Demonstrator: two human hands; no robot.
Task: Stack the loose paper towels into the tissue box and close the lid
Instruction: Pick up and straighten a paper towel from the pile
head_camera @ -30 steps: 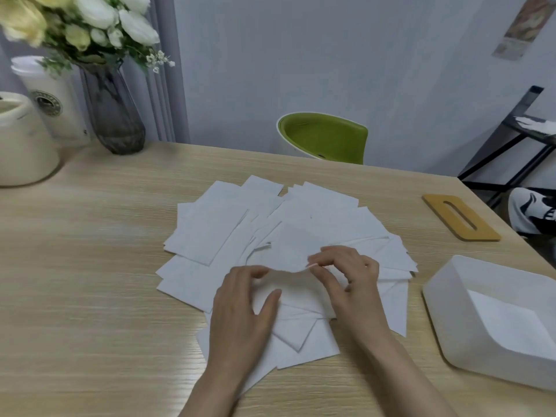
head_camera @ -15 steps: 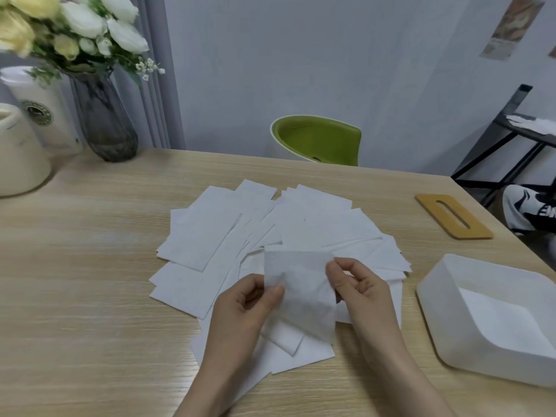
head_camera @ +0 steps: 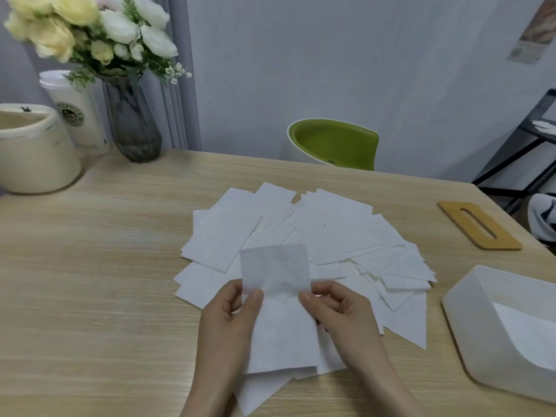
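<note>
Both hands hold one paper towel (head_camera: 278,299) upright in front of the person, above the heap. The left hand (head_camera: 227,320) has its grip clamped on the towel's left edge, thumb in front and fingers curled behind; the right hand (head_camera: 340,317) pinches the right edge the same way, thumb tip pressed to the sheet. The towel hangs as a tall rectangle, its upper part thin enough to let the pile show through, its lower part draping down between the wrists. Beneath and beyond the hands, the loose paper towels (head_camera: 337,233) lie fanned in an overlapping spread across the middle of the wooden counter (head_camera: 90,281). The open white tissue box (head_camera: 469,320) sits at the right edge of the counter, well apart from the hands, with what looks like a white sheet already lying flat inside. Its wooden lid (head_camera: 478,225), with a long slot, lies flat farther back on the right, apart from the box. To do this step well, it seems best to keep both edges taut so the sheet stays flat, carry it right over the box wall, and lay it square on what is inside, corners aligned, before letting go. A limp sheet could fold or catch on the rim.
</note>
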